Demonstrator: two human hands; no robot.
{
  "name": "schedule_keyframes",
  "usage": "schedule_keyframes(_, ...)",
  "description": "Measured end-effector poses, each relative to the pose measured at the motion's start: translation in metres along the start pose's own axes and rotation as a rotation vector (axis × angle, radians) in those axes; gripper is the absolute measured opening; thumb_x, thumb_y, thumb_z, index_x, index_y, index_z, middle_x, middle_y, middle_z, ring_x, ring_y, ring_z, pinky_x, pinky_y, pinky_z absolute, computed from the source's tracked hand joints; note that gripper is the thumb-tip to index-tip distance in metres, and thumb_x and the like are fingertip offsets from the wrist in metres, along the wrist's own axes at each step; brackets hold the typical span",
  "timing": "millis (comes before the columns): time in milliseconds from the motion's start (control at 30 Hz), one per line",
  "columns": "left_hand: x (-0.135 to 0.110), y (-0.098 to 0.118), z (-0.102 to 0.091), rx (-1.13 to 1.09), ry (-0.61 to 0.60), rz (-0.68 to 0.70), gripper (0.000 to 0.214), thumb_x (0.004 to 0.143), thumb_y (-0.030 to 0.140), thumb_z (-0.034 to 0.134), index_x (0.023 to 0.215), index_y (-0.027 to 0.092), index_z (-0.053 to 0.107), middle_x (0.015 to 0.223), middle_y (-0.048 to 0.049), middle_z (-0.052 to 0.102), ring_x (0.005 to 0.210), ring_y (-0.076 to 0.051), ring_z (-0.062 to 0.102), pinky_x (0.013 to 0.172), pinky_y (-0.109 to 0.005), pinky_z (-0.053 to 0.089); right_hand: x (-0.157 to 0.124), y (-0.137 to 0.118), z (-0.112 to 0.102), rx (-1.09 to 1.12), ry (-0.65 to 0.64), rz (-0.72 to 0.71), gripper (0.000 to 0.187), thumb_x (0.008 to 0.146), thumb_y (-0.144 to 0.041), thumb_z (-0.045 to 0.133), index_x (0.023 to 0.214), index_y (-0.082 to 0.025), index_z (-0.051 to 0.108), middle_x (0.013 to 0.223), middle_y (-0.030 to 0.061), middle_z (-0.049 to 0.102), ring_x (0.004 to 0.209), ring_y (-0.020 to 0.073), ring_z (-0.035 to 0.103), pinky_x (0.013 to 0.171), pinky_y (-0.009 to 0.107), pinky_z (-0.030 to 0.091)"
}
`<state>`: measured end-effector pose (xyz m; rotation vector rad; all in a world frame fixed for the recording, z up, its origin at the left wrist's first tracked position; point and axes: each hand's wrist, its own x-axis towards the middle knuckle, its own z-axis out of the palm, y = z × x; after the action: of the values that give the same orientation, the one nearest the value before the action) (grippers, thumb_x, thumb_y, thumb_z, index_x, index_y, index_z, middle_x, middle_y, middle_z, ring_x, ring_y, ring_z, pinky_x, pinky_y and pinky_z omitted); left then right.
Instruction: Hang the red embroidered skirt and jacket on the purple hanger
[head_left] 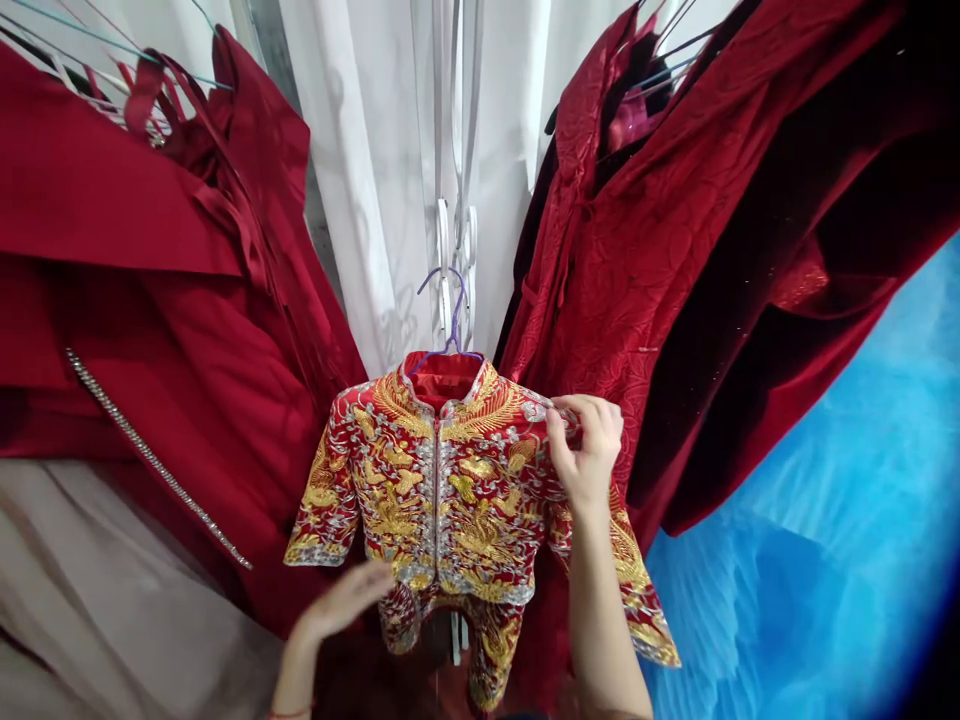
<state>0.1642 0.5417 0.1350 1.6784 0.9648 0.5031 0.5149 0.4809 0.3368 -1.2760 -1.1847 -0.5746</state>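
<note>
A small red jacket [480,490] with gold and silver embroidery, a stand collar and a front zip hangs in the middle on a purple wire hanger [454,315]. Matching embroidered trousers [495,645] show below its hem. My right hand [589,445] pinches the jacket's shoulder on the right, fingers on top and thumb in front. My left hand [349,600] is open, its fingers stretched out flat with the tips at the lower hem on the left; whether they press the cloth is hard to tell.
Dark red dresses [225,330] hang on the left, one with a glittering trim. Red patterned garments [637,250] and dark velvet ones crowd the right, with a bright blue garment [810,520] beneath. White curtains [360,180] and a white hook [442,230] on straps are behind.
</note>
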Motion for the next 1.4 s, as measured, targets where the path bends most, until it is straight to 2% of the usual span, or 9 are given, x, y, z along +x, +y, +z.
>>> schedule_keyframes(67, 0.005, 0.052, -0.052, 0.023, 0.365, 0.245, 0.039, 0.085, 0.055, 0.061, 0.113, 0.028, 0.069, 0.108, -0.0111, 0.074, 0.105, -0.028, 0.069, 0.102, -0.047, 0.05, 0.004, 0.024, -0.01, -0.101, -0.129, -0.072, 0.04, 0.089, -0.052, 0.061, 0.115, -0.022, 0.065, 0.114, 0.0126, 0.063, 0.11, 0.0305, 0.058, 0.096, 0.049, 0.044)
schedule_keyframes(200, 0.047, 0.133, -0.124, 0.217, 1.093, 0.608, 0.041, 0.093, 0.052, 0.049, 0.103, 0.017, 0.069, 0.104, -0.0115, 0.072, 0.101, -0.023, 0.067, 0.098, -0.038, 0.05, 0.003, 0.046, -0.014, -0.039, -0.386, -0.174, 0.057, 0.084, -0.056, 0.068, 0.129, -0.022, 0.056, 0.118, 0.0118, 0.064, 0.107, 0.0288, 0.063, 0.092, 0.043, 0.05)
schedule_keyframes(400, 0.104, 0.157, -0.144, 0.314, 0.7, 0.532, 0.059, 0.088, 0.067, 0.045, 0.083, 0.014, 0.069, 0.073, -0.0049, 0.068, 0.07, -0.018, 0.06, 0.067, -0.026, 0.048, 0.01, 0.053, -0.008, 0.124, -0.371, -0.099, 0.031, 0.09, -0.048, 0.064, 0.104, -0.021, 0.066, 0.095, 0.0075, 0.071, 0.086, 0.0237, 0.068, 0.08, 0.035, 0.054)
schedule_keyframes(500, 0.1, 0.154, -0.142, 0.428, 0.978, 0.61, 0.053, 0.087, 0.063, 0.054, 0.065, 0.016, 0.062, 0.053, 0.0012, 0.052, 0.052, -0.012, 0.045, 0.055, -0.024, 0.035, 0.021, 0.055, -0.004, 0.178, -0.38, -0.012, 0.031, 0.088, -0.049, 0.066, 0.1, -0.021, 0.069, 0.096, 0.0066, 0.074, 0.086, 0.0237, 0.07, 0.083, 0.035, 0.054)
schedule_keyframes(667, 0.066, 0.15, -0.142, 0.742, 1.415, 0.853, 0.035, 0.085, 0.05, 0.067, 0.072, 0.018, 0.07, 0.068, -0.0084, 0.07, 0.065, -0.02, 0.061, 0.071, -0.031, 0.043, 0.041, 0.063, -0.011, 0.29, -0.413, 0.12, 0.037, 0.082, -0.052, 0.072, 0.101, -0.021, 0.069, 0.101, 0.0054, 0.074, 0.094, 0.0243, 0.069, 0.088, 0.036, 0.053)
schedule_keyframes(900, 0.06, 0.196, -0.126, 0.768, 0.874, 0.791, 0.045, 0.086, 0.054, 0.062, 0.114, 0.019, 0.067, 0.114, -0.0092, 0.073, 0.104, -0.025, 0.066, 0.092, -0.033, 0.045, 0.065, 0.053, -0.002, 0.281, -0.705, 0.037, 0.041, 0.085, -0.056, 0.066, 0.107, -0.021, 0.067, 0.104, 0.0053, 0.072, 0.093, 0.0217, 0.066, 0.085, 0.032, 0.049)
schedule_keyframes(1000, 0.076, 0.216, -0.121, 0.691, 0.525, 0.614, 0.047, 0.089, 0.059, 0.054, 0.104, 0.017, 0.071, 0.09, -0.003, 0.073, 0.081, -0.018, 0.065, 0.072, -0.024, 0.045, 0.074, 0.04, 0.015, 0.183, -0.741, -0.06, 0.043, 0.083, -0.061, 0.066, 0.097, -0.02, 0.069, 0.087, 0.0026, 0.07, 0.075, 0.0175, 0.06, 0.071, 0.028, 0.044)
schedule_keyframes(1233, 0.076, 0.235, -0.11, 0.753, 0.941, 0.66, 0.039, 0.083, 0.055, 0.066, 0.075, 0.017, 0.073, 0.06, 0.0005, 0.064, 0.057, -0.011, 0.053, 0.059, -0.024, 0.034, 0.081, 0.037, 0.021, 0.114, -0.633, -0.092, 0.055, 0.088, -0.069, 0.052, 0.071, -0.018, 0.066, 0.059, -0.0018, 0.053, 0.056, 0.0109, 0.038, 0.06, 0.025, 0.031)
schedule_keyframes(1400, 0.074, 0.249, -0.114, 0.648, 0.556, 0.603, 0.054, 0.075, 0.061, 0.07, 0.116, 0.025, 0.069, 0.101, -0.0038, 0.076, 0.084, -0.019, 0.068, 0.074, -0.025, 0.047, 0.084, 0.035, 0.011, 0.106, -0.732, -0.07, 0.054, 0.09, -0.068, 0.05, 0.085, -0.019, 0.069, 0.075, 0.0022, 0.067, 0.064, 0.0139, 0.052, 0.063, 0.025, 0.036)
